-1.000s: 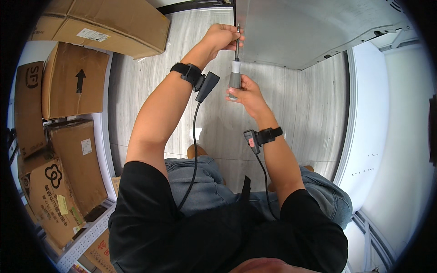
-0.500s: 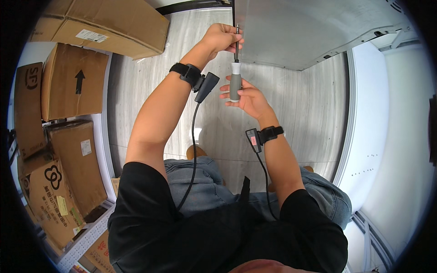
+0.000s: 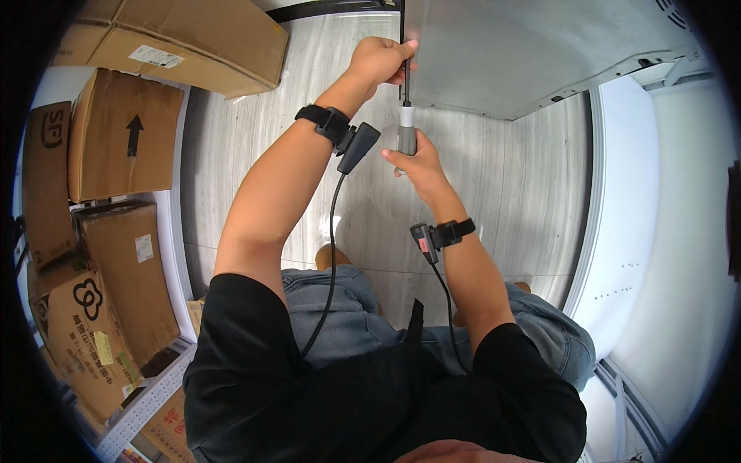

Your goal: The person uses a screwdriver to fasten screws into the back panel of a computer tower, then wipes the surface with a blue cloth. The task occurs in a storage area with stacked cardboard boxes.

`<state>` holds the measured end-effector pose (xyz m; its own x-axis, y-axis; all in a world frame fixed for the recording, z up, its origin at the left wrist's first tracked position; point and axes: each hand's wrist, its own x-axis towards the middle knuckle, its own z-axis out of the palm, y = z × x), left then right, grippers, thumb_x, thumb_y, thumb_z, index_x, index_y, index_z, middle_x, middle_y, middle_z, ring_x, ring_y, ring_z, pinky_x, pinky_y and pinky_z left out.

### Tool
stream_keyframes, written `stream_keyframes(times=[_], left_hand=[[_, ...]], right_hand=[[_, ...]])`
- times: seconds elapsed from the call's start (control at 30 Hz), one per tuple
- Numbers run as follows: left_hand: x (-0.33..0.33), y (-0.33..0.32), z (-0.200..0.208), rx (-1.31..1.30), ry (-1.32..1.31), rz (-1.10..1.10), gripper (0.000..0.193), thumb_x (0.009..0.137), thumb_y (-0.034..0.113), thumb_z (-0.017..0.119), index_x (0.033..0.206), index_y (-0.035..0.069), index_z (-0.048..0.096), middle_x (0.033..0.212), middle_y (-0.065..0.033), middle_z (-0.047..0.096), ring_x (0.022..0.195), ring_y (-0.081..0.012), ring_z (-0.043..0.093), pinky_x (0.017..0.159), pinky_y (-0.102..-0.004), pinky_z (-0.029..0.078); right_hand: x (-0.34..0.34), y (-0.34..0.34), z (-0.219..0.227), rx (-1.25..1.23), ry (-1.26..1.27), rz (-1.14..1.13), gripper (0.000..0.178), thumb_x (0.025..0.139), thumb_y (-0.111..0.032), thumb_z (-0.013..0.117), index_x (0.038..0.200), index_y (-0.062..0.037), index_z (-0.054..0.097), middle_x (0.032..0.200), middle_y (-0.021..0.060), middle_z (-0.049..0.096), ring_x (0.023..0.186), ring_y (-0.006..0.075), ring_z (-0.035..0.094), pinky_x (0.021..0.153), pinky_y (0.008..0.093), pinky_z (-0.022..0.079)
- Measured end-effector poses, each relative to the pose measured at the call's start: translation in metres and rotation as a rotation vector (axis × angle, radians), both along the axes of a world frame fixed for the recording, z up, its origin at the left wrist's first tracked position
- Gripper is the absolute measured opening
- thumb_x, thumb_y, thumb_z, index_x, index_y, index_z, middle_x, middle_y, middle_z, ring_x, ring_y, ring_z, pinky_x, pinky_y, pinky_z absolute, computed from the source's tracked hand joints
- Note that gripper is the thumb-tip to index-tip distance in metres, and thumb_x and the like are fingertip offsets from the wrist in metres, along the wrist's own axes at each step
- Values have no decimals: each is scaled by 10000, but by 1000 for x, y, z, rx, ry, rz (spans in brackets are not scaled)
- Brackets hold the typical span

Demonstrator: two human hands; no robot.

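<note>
A screwdriver [image 3: 407, 141] with a grey handle, a white collar and a dark shaft points away from me along the near-left edge of a large grey metal panel [image 3: 494, 65]. My right hand [image 3: 419, 163] is closed around the handle, with its thumb crossing to the left. Farther up, my left hand [image 3: 380, 60] pinches the shaft close to its far end, thumb and fingertips touching or nearly touching the panel's edge. The tip of the screwdriver is hidden by the left fingers. I cannot tell whether it sits on a screw.
Cardboard boxes [image 3: 127, 135] are stacked on a shelf at the left, and a large carton [image 3: 193, 46] stands at the far left. A white panel [image 3: 625, 208] runs along the right. Cabled black devices [image 3: 359, 147] are strapped to both wrists. Grey wood-look floor [image 3: 525, 177] lies below.
My right fingers, spread around the handle before, have closed on it. The screwdriver has shifted slightly right, and its once visible tip is now covered by my left hand.
</note>
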<state>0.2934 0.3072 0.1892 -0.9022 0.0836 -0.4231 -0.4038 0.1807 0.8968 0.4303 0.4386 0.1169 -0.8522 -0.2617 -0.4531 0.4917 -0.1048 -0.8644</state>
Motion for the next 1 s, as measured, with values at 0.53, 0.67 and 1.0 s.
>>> stream_keyframes(times=[0.53,0.67,1.0], left_hand=[[3,-5,2,95,-21,-25,268,946,260,508,1009,27,624,915,-71,687,737,-147,658,662,-266,516],[4,-4,2,122,-36,-18,266,940,243,502,1036,25,621,914,-78,683,753,-158,665,666,-264,521],[17,-8,4,269,-35,-86,281,932,213,486,1116,25,585,986,-127,657,813,-197,679,693,-273,552]], right_hand=[[2,-2,11,-265,-88,-35,368,836,-42,663,1175,8,527,921,31,543,845,116,560,718,326,565],[3,-7,12,-149,-32,-42,396,820,-64,690,1176,5,532,919,29,543,833,117,559,688,315,564],[19,21,25,-196,-96,-164,375,824,-63,650,1168,-16,507,926,41,555,826,142,566,649,318,520]])
